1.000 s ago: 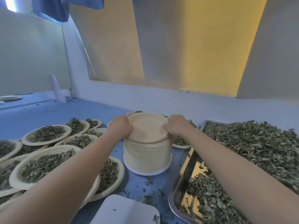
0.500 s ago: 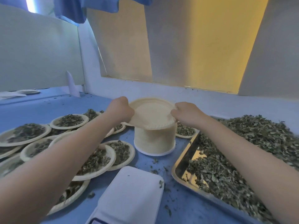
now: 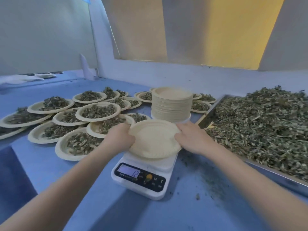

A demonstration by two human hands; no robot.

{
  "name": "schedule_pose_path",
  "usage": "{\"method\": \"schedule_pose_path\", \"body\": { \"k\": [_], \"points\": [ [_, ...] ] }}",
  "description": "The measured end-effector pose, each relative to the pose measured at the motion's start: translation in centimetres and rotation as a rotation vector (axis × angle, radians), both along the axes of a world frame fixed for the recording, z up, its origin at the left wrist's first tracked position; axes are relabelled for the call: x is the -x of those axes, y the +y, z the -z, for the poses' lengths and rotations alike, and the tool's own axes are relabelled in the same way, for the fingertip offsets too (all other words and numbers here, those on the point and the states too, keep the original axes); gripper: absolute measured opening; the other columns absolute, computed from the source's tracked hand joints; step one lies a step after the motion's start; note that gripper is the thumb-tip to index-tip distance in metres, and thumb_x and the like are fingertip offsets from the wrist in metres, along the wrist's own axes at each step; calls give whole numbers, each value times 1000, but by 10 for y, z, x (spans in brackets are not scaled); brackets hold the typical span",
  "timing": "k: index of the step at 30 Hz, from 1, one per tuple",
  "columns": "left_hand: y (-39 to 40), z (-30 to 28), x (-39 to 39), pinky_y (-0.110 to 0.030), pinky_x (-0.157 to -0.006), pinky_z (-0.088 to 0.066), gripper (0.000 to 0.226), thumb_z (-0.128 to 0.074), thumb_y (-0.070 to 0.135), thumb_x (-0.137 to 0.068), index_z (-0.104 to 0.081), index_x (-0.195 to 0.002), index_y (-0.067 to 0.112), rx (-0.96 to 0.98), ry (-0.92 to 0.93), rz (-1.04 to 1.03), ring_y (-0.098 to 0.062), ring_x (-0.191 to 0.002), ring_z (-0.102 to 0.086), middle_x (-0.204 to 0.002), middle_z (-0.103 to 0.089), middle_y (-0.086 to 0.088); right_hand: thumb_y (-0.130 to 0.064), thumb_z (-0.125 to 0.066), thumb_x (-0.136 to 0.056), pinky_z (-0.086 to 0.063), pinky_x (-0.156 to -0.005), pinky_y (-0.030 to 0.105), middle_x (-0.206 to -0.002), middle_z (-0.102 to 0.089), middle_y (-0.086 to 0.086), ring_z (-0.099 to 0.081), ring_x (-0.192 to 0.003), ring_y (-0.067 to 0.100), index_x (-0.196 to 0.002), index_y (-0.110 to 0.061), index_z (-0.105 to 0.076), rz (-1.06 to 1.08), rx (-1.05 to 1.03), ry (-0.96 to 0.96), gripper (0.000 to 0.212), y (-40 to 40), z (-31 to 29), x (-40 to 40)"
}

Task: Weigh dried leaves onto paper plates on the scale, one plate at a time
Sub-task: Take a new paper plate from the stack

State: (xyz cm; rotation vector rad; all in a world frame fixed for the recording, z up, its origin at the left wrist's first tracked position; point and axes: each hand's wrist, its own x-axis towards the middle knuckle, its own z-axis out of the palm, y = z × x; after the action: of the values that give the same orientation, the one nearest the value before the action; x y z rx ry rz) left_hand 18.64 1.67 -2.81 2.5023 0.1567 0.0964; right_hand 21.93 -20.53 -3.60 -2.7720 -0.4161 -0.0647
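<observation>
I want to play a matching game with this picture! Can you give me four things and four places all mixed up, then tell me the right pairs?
Things:
1. empty plate
2. plate stack
3. metal tray
4. filled plates

Places:
A. far left of the scale
B. right side, heaped with loose leaves
C. on the scale, between both hands
D. just behind the scale

Pairs: 1-C, 2-D, 3-B, 4-A
</observation>
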Motion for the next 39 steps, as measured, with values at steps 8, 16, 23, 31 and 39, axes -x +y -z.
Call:
{"method": "schedule_pose_path", "body": {
  "k": [8,16,23,31,39],
  "points": [
    [-6,26,7,-30,-69,-41,45,-49,35,-93,-43,-133,14,169,-75,-51,-19,-94,-56,-111,-55,0,-42,-46,-90,-37,-101,43,-121,-48,9,-37,-123,29,-112,-15,-57,47,-47,-49,36,-4,17,-5],
    [13,59,11,-38,-79,-52,37,-47,47,-92,-71,-90,20,812,-158,-170,-19,-81,-68,-90,-72,-5,-63,-30,-89,-44,-84,43,-91,-55,1,-51,-104,26,-83,-32,-59,-7,-270,-131,43,-10,25,-6],
    [22,64,11,-30,-73,-52,39,-46,40,-96,-70,-90,9,910,-157,-169,-22,-82,-70,-86,-74,-10,-61,-30,-91,-33,-74,34,-69,-31,-12,-37,-84,15,-68,-39,-38,3,-239,-125,33,-9,27,-7],
    [19,63,20,-30,-76,-53,34,-47,35,-97,-71,-92,11,873,-205,-131,-18,-85,-69,-87,-74,-3,-60,-28,-91,-43,-84,41,-90,-53,2,-51,-100,21,-91,-21,-63,14,-245,-136,52,-9,24,-2],
    [10,57,35,-33,-75,-52,21,-53,17,-89,-63,-79,31,643,-616,-303,-8,-67,-59,-67,-66,15,-59,-31,-92,-40,-69,37,-78,-55,0,-52,-85,20,-71,-21,-59,-13,-291,-138,52,-8,22,1]
  ]
}}
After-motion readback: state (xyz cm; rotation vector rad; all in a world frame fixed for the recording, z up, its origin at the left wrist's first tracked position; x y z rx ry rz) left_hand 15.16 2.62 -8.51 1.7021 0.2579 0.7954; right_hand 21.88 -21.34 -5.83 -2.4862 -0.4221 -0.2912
